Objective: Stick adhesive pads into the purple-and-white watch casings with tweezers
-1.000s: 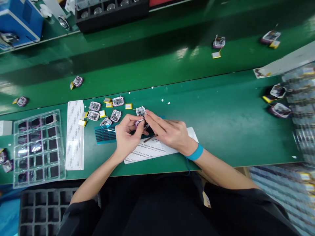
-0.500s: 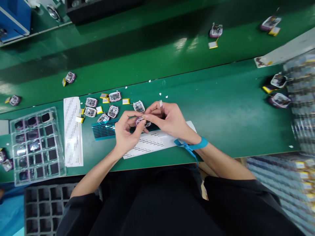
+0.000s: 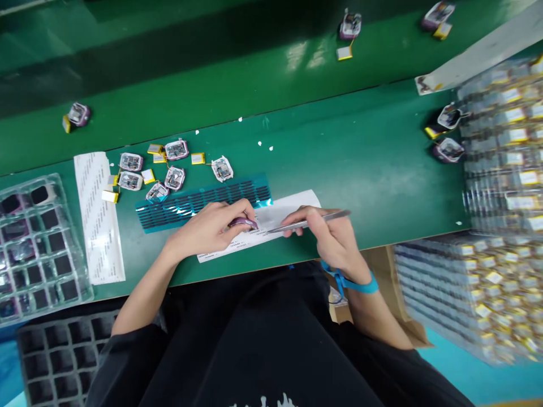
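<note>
My left hand (image 3: 218, 226) is closed on a purple watch case (image 3: 243, 222), tilted on its side over a printed white adhesive sheet (image 3: 292, 204). In my right hand (image 3: 324, 229) is a pair of metal tweezers (image 3: 305, 221), its tips pointing left at the sheet close to the case. Whether the tips pinch anything is too small to tell. Behind my left hand lies a blue film strip with dark bars (image 3: 203, 198). An open watch case with a circuit board (image 3: 222, 169) sits just beyond the strip, wired to a yellow-edged battery (image 3: 198, 159).
Several open watch cases (image 3: 176, 150) with batteries lie at the left. Another white sheet (image 3: 99, 220) and a clear tray (image 3: 53, 249) are farther left. Stacked clear trays (image 3: 509, 135) stand at the right; a black foam tray (image 3: 63, 350) is below the bench edge.
My hands have moved apart. The right one has drawn back rightward, and its tweezers now point at the sheet. My left hand has turned the case on its side. The view has shifted right.
</note>
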Motion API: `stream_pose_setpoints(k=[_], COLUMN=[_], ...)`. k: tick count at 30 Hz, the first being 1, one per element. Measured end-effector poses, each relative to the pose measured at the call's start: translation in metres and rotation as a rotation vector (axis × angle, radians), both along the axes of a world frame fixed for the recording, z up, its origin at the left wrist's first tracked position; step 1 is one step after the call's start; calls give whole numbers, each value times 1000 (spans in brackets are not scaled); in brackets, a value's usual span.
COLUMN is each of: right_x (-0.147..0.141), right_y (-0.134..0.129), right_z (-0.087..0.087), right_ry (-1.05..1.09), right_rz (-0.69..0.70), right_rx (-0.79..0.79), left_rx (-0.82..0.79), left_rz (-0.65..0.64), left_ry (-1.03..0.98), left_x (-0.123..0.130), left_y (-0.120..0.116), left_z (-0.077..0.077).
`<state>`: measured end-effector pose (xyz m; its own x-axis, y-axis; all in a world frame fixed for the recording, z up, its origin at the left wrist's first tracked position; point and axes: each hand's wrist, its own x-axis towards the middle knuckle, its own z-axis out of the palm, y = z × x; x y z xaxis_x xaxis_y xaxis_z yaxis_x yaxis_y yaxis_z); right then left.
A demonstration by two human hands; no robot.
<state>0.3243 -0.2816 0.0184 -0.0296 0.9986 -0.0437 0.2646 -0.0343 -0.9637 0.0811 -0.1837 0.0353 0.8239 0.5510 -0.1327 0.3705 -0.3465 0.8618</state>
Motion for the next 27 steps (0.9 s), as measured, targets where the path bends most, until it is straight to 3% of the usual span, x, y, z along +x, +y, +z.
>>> stream_pose_setpoints(k=[6,16,21,24,27], right_x=[-2,4,6,2,-8], right_y=[-14,-10,-11,-11,-7], right_z=[-22,-21,-24,-23,-16], right_ry=[-71,-72,59,156,217], right_rz=[-70,79,-35,-198,-352], right_rx=[49,142,106,121,179], left_rx=[82,125,152,112,-110], left_rz=[-33,-143,-143,-29,275], left_ry=[83,129,95,-14,-196], left_x=[3,3,3,6,12], left_y=[-1,-2,-3,-7,-12], left_z=[-11,-15,-13,-11,-12])
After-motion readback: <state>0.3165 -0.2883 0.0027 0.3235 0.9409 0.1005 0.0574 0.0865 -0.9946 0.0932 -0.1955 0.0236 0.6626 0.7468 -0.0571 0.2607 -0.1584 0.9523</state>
